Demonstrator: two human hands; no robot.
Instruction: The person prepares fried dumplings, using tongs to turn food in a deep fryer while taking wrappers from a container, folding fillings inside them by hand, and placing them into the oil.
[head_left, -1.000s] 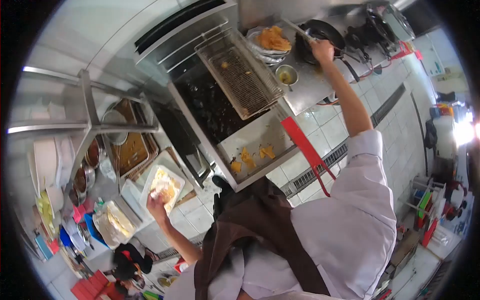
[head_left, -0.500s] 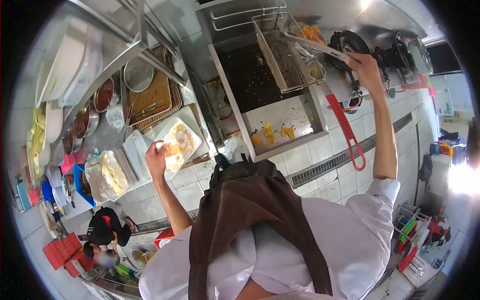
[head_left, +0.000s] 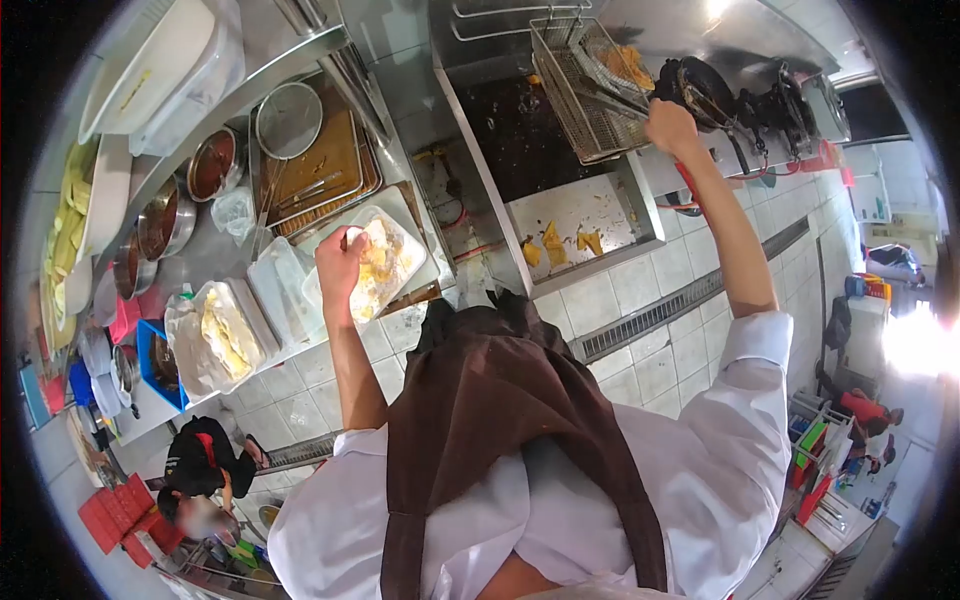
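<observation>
My right hand is wrapped around metal tongs, whose tips reach into a wire fryer basket at the fryer's right side. My forearm partly covers a red handle. Beside the basket, a round wire strainer holds orange fried pieces. Dark oil fills the fryer, and several yellow pieces lie on its metal front ledge. Over the left side of a white tub is my left hand, fingers curled closed. Flour-coated yellow pieces fill the tub; what the fingers pinch is unclear.
Left of the tub are a brown tray with utensils, a round sieve, sauce bowls and a paper-lined container. Black pans stand right of the fryer. A person bends at lower left; another is far right.
My right hand has moved left and slightly down with the tongs, closer to the basket. My left hand has moved up a little at the tub. The whole view has shifted slightly.
</observation>
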